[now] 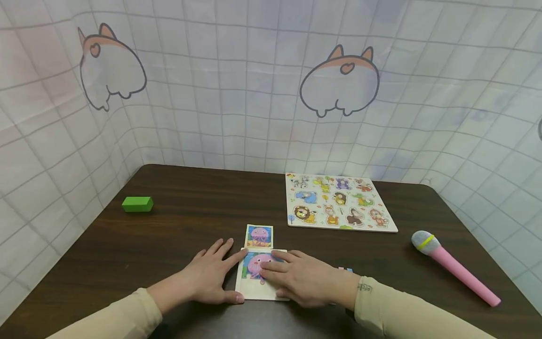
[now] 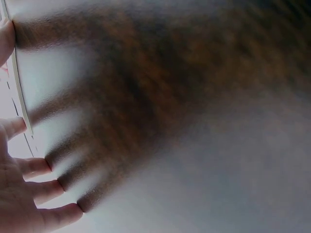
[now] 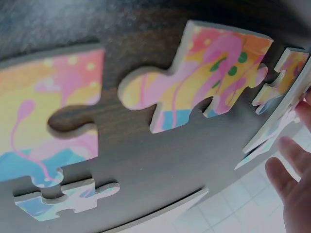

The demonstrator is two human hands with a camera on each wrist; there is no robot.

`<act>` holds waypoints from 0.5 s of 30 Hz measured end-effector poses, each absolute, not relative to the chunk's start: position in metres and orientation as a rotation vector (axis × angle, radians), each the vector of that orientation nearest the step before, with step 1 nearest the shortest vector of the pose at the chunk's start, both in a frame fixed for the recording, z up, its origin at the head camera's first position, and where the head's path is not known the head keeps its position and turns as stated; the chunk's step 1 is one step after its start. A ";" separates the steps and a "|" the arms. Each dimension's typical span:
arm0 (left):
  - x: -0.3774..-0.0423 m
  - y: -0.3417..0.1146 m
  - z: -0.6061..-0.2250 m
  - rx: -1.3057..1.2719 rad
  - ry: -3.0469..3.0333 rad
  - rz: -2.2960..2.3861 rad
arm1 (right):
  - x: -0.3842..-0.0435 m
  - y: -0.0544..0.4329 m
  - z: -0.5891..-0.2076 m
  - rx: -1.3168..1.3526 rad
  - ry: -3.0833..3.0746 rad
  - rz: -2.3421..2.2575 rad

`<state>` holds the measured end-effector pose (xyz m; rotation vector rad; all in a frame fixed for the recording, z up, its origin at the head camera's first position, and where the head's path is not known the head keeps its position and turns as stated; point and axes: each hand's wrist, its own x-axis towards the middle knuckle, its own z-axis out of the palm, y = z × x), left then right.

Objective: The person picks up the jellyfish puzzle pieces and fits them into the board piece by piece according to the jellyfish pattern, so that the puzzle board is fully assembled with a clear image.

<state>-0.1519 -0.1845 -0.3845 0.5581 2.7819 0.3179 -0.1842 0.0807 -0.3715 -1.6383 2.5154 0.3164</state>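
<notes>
A small white puzzle tray (image 1: 251, 291) lies on the table in front of me, its upper part filled with joined pieces (image 1: 256, 266) showing a pink jellyfish. My left hand (image 1: 207, 275) is spread flat at the tray's left side, thumb and index fingertip touching its edge; the left wrist view has its fingertips on the tabletop. Across the tray's right part lies my right hand (image 1: 302, 278), extended fingers resting on the jellyfish pieces and covering some of them. Loose jigsaw pieces (image 3: 214, 73) lie beside the right hand, mostly hidden by that arm in the head view.
A jellyfish picture card (image 1: 259, 236) lies against the tray's far edge. Farther back right is an animal puzzle board (image 1: 338, 202). A pink toy microphone (image 1: 459, 270) lies at the right, a green block (image 1: 137, 204) at the far left. A patterned curtain (image 1: 254, 94) surrounds the table.
</notes>
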 end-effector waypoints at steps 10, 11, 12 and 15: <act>-0.152 -0.185 -0.387 0.560 2.777 0.332 | -0.195 0.083 -0.364 -1.378 2.409 -0.281; -0.152 -0.185 -0.387 0.559 2.778 0.332 | -0.196 0.086 -0.363 -1.346 2.404 -0.358; -0.152 -0.185 -0.387 0.558 2.779 0.332 | -0.197 0.090 -0.362 -1.316 2.404 -0.429; -0.153 -0.185 -0.386 0.549 2.781 0.320 | -0.200 0.106 -0.359 -1.217 2.432 -0.554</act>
